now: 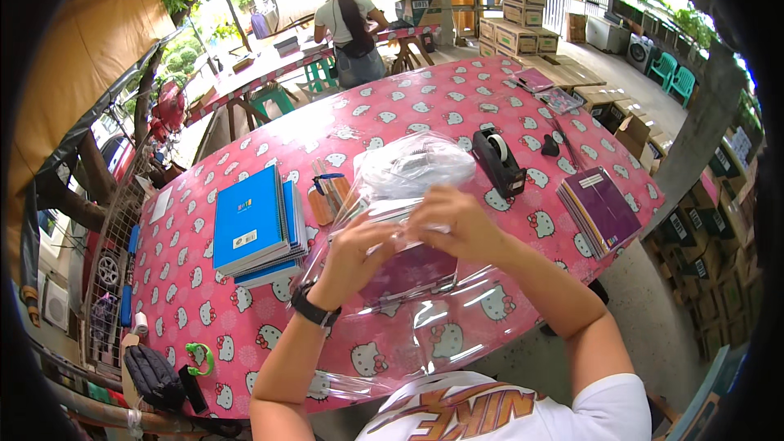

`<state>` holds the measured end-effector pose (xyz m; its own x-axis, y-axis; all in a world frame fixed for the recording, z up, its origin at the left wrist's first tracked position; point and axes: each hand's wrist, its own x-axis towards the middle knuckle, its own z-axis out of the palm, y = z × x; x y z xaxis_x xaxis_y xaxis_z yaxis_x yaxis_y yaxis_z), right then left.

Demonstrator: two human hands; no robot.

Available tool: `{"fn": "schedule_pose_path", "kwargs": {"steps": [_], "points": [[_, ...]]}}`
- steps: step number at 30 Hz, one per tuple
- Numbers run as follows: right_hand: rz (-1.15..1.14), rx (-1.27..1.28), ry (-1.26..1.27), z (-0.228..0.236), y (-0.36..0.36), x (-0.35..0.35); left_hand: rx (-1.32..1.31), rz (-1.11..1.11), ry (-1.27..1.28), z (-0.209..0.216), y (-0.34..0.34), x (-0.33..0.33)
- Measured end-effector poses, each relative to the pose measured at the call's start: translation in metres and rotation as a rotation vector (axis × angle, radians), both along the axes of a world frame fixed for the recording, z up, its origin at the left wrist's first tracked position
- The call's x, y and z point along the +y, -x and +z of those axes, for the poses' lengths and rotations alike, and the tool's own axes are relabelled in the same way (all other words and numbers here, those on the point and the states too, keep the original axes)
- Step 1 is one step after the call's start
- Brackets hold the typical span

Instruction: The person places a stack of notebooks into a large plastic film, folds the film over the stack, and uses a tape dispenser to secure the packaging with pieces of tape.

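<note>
Above the pink table (189, 278), left hand (359, 247) and right hand (451, 220), nearly together, pinch clear plastic (429, 312); purple notebook (416, 273) beneath

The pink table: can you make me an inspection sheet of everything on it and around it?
Surface: pink patterned table, some glare.
Job's things: clear plastic; purple notebook below the hands.
Clutter: blue notebooks, purple notebook stack, tape dispenser, dark pouch.
Grippers: left hand and right hand at the plastic; grip unclear.
Cables: nothing seen clearly.
Surroundings: co-worker, stacked cartons, green chairs.
</note>
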<state>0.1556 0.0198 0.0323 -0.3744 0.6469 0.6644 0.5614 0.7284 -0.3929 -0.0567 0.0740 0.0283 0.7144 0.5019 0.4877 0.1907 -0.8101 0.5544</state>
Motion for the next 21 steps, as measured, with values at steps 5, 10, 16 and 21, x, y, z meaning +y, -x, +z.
{"fn": "schedule_pose_path", "kwargs": {"steps": [5,10,16,21], "points": [[0.025,0.674,0.241,0.033,-0.012,0.020,-0.411,-0.064,0.456,0.045,0.002,-0.004],[-0.105,0.167,1.001,-0.017,-0.039,0.066,-0.108,0.197,0.477,0.009,0.067,0.063],[0.113,0.418,0.656,0.007,-0.027,0.067,0.064,0.032,0.714,-0.026,0.032,0.069],[0.056,0.038,0.479,0.001,-0.022,0.057,0.184,0.032,0.533,-0.018,0.005,0.069]]}}
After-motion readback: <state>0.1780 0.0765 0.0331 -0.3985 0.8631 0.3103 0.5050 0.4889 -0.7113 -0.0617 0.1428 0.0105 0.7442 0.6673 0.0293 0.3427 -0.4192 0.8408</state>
